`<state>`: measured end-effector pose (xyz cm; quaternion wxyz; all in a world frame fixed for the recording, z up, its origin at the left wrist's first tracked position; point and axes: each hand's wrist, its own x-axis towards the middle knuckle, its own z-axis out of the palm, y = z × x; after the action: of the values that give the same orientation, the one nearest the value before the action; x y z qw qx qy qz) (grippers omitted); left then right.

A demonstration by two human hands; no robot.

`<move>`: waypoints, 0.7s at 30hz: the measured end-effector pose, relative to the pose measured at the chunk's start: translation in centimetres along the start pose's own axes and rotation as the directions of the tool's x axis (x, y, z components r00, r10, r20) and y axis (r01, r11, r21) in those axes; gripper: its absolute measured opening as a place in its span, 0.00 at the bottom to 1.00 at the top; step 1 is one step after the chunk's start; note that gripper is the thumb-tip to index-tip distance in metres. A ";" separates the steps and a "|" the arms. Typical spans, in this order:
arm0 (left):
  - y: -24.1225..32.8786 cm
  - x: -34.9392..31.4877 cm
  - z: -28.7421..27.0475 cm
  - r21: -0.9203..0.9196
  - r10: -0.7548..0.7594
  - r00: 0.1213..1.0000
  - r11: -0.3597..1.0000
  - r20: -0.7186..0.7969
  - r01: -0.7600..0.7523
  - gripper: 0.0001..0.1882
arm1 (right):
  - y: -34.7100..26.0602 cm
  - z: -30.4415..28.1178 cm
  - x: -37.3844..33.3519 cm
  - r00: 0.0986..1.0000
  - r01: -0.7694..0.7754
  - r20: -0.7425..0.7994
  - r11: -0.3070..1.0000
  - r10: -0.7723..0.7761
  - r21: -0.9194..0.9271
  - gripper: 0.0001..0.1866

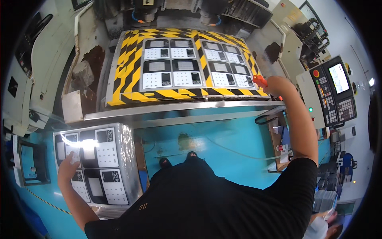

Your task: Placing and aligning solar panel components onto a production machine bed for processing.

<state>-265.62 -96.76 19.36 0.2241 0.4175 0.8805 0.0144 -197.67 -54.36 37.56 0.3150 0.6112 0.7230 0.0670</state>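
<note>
At the machine bed's right edge, my right hand (278, 86) is closed around an orange air blow gun (260, 81). Its nozzle points left over the near right printed panel (241, 75). Two sheets of black and white keypad panels (184, 73) lie flat on the bed, framed by yellow and black striped tape (162, 95). Lower left, my left hand (69, 167) rests with fingers stretched on a thick stack of similar panel sheets (112, 187). Something whitish shows by its fingertips; I cannot make out what. Glare covers part of the stack's top.
A metal rail (183, 109) runs along the bed's front. To the right stands a control panel (334, 91) with a lit screen and buttons. Spindles (149, 16) hang behind the bed. A pale hose (238, 156) crosses the blue floor. Another person (323, 227) is at lower right.
</note>
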 end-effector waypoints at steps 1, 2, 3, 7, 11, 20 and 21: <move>-0.2 0.0 0.1 -0.031 -0.016 1.000 0.999 0.008 0.016 0.38 | 1.3 1.5 0.8 0.999 -0.047 0.009 0.998 0.047 0.041 0.21; -0.1 -0.2 0.2 -0.030 -0.010 1.000 0.999 0.011 0.011 0.38 | 2.6 3.0 1.7 0.996 -0.094 0.019 0.992 0.093 0.082 0.21; 0.7 -0.3 -0.1 -0.048 -0.033 0.999 0.998 0.010 0.033 0.39 | 4.4 4.4 2.8 0.983 -0.162 0.111 0.975 0.146 0.154 0.22; 1.2 -0.6 1.0 -0.080 -0.076 0.997 0.994 0.009 0.076 0.43 | 11.2 10.8 5.6 0.974 -0.212 0.125 0.948 0.187 0.236 0.23; 1.9 1.5 4.4 0.034 -0.125 0.991 0.991 -0.043 0.126 0.44 | 14.8 20.0 10.1 0.956 -0.264 -0.014 0.879 0.294 0.396 0.27; 3.3 2.1 8.6 0.068 -0.391 0.917 0.916 -0.080 0.396 0.53 | -3.1 12.5 8.2 0.985 0.160 -0.158 0.700 -0.069 0.696 0.28; 3.5 2.7 8.7 0.064 -0.390 0.918 0.916 -0.079 0.395 0.53 | 0.2 15.1 11.3 0.976 0.142 -0.215 0.692 0.019 0.708 0.26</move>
<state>-260.98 -93.89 11.26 0.1773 0.2403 0.9530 -0.0521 -189.97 -48.24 21.44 -0.0234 0.6506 0.7401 -0.1689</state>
